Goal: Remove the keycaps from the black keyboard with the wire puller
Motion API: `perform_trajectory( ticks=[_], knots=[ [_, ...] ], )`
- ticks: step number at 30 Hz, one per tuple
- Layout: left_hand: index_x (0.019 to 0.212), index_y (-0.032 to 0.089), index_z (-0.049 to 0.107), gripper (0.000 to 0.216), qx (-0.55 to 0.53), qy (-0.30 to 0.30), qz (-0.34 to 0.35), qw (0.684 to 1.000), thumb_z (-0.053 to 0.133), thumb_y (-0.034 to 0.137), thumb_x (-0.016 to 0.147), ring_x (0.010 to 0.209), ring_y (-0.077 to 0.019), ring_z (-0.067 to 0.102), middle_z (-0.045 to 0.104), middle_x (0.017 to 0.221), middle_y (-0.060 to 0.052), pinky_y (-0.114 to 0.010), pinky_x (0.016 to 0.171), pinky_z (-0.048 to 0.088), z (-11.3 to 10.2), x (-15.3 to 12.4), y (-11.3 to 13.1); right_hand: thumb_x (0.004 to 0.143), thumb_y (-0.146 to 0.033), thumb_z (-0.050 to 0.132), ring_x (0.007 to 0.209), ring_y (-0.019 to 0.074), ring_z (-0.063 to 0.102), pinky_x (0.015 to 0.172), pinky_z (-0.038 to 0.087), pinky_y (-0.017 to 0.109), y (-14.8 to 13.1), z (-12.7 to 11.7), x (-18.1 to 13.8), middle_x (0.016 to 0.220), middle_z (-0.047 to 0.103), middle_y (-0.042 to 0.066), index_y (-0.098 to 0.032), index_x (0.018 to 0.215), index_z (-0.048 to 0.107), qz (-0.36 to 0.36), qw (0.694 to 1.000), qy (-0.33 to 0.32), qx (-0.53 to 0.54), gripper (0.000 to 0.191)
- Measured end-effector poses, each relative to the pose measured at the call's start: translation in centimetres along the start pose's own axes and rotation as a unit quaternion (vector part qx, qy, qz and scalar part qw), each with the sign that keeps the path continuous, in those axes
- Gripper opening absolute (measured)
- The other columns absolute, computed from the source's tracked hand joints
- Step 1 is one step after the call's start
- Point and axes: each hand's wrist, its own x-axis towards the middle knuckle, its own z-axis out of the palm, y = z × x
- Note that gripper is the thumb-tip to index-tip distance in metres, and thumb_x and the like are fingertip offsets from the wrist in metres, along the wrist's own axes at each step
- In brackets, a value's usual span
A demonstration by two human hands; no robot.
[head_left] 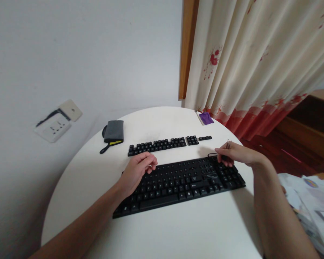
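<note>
A black keyboard [167, 183] lies at a slant on the white round table [178, 230]. My left hand [140, 167] is over its left part, fingers curled in loosely, with nothing visible in them. Above its far right corner, my right hand [230, 153] pinches what looks like a keycap puller [212, 154]; a thin dark wire loop sticks out to the left, and the fingers hide most of the rest. Behind the keyboard, loose black keycaps [158, 145] stand in rows, with a smaller block [192, 140] and a short row [205, 138] to their right.
A grey pouch [115, 130] with a strap loop lies at the table's back left. At the back right edge is a purple cloth [206, 118]. A wall socket [55, 126] is at left, a curtain [232, 64] at right. Papers [310, 201] lie beyond my right arm.
</note>
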Motion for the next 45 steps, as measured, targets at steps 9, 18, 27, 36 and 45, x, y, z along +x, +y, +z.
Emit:
perform_trajectory(
  ticks=[9, 18, 27, 36, 45],
  knots=[
    [0.08, 0.014, 0.067, 0.023, 0.04, -0.051, -0.006, 0.998, 0.063, 0.034, 0.09, 0.07, -0.0138, 0.058, 0.065, 0.079, -0.005, -0.025, 0.061, 0.043, 0.2, 0.0, -0.1, 0.091, -0.058, 0.057, 0.048, 0.0104, 0.055, 0.048, 0.043, 0.022, -3.6, 3.5, 0.2, 0.057, 0.064, 0.004, -0.013, 0.074, 0.073, -0.177, 0.974, 0.095, 0.107, 0.05],
    [0.118, 0.019, 0.065, 0.035, 0.075, -0.126, -0.003, 0.989, 0.07, 0.035, 0.087, 0.094, -0.0206, 0.068, 0.07, 0.116, -0.01, -0.032, 0.082, 0.052, -0.1, -0.3, -0.5, 0.095, -0.038, 0.059, 0.055, 0.0088, 0.053, 0.052, 0.044, 0.021, -6.8, 12.8, 1.3, 0.067, 0.064, 0.0, -0.017, 0.081, 0.072, -0.332, 0.925, 0.03, 0.182, 0.029],
    [0.106, 0.015, 0.066, 0.033, 0.034, -0.144, -0.03, 0.989, 0.079, 0.029, 0.079, 0.082, -0.0175, 0.067, 0.071, 0.094, -0.006, -0.031, 0.075, 0.052, -0.1, -0.4, -0.3, 0.097, -0.034, 0.057, 0.066, 0.0115, 0.056, 0.061, 0.047, 0.024, -6.7, 14.8, 1.7, 0.077, 0.066, 0.002, -0.017, 0.086, 0.072, -0.36, 0.918, 0.027, 0.164, 0.025],
    [0.107, 0.019, 0.065, 0.028, -0.093, -0.164, -0.065, 0.98, 0.077, 0.025, 0.082, 0.079, -0.0139, 0.064, 0.069, 0.097, -0.006, -0.025, 0.069, 0.048, 0.1, -0.7, -0.2, 0.097, -0.04, 0.054, 0.06, 0.0119, 0.055, 0.056, 0.046, 0.025, -7.0, 15.3, 1.6, 0.072, 0.063, 0.001, -0.018, 0.083, 0.07, -0.336, 0.927, 0.063, 0.157, 0.03],
    [0.092, 0.016, 0.071, 0.024, -0.044, -0.076, -0.049, 0.995, 0.083, 0.025, 0.074, 0.089, -0.0186, 0.071, 0.071, 0.115, -0.01, -0.033, 0.087, 0.053, 0.4, -0.5, -0.8, 0.098, -0.038, 0.053, 0.06, 0.0125, 0.053, 0.058, 0.043, 0.025, -6.7, 15.8, 2.0, 0.071, 0.061, 0.001, -0.018, 0.085, 0.07, -0.341, 0.919, 0.118, 0.159, 0.029]
  ],
)
